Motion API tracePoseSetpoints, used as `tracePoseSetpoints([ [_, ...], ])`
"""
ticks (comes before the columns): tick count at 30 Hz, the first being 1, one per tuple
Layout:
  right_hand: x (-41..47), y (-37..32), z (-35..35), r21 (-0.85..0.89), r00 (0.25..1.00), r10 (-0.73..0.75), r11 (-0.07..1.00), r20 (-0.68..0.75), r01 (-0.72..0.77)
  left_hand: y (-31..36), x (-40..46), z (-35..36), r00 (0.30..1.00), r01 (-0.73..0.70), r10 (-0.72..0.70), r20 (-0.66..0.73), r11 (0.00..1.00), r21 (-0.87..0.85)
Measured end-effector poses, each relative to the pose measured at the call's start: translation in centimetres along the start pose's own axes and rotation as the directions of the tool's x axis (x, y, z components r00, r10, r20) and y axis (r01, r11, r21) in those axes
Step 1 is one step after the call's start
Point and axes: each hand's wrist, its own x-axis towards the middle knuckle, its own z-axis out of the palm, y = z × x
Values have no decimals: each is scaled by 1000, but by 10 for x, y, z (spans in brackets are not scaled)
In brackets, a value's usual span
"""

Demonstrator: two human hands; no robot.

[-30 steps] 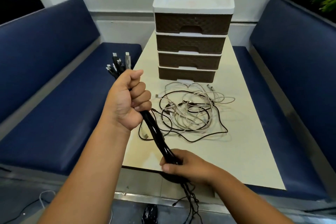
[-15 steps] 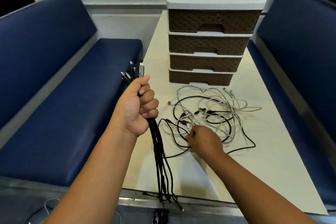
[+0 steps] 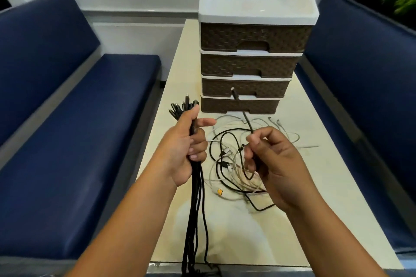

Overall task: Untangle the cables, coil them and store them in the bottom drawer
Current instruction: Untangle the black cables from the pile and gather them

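Having left the tangle [image 3: 243, 164] beneath its fingers, the right hand [image 3: 270, 164] now pinches one black cable [image 3: 246, 119] upward, toward the bundle [image 3: 195, 198] gripped by the left hand [image 3: 186, 148], another strand freed.

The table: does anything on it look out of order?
Yes. A tangled heap of black and white cables lies loose on the cream table, before the brown woven-pattern drawer unit, whose drawers look shut.
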Motion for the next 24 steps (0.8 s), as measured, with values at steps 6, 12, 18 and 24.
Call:
tracePoseSetpoints([
  [6, -3, 8, 28, -220, 988, -143, 964, 55, 151, -9, -3, 22, 998, -46, 45, 54, 999, 14],
  [12, -5, 21, 36, -342, 989, -112, 929, 96, 139, -11, 0, 28, 997, -58, 65, -42, 986, 157],
  [18, -19, 60, 12, -542, 992, -5, 837, 129, 74, 3, 12, 21, 994, -109, 104, -37, 972, -207],
  [24, -30, 105, -67, -906, 957, -33, 314, 290, 285, 24, 15, 4, 991, -40, 94, 94, 885, -463],
])
